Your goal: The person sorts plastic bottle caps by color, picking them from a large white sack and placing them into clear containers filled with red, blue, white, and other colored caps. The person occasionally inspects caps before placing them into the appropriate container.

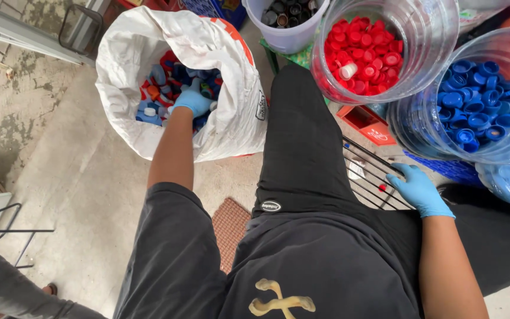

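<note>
Our left hand (193, 100) digs into the sack (126, 53) of caps (166, 80), fingers curled; right hand (418, 188), fingers together, rests; we should grab few

Both the left hand (192, 100) and the right hand (418, 190) wear thin, smooth blue rubbery gloves. The white sack (231, 112) at 11 o'clock is woven plastic, crinkled and matt, filled with glossy plastic caps (169, 80). The jars (426, 35) at 1 o'clock are clear, shiny plastic. The floor (72, 165) is rough, stained concrete. The trousers (302, 147) are matt black cloth.
</note>
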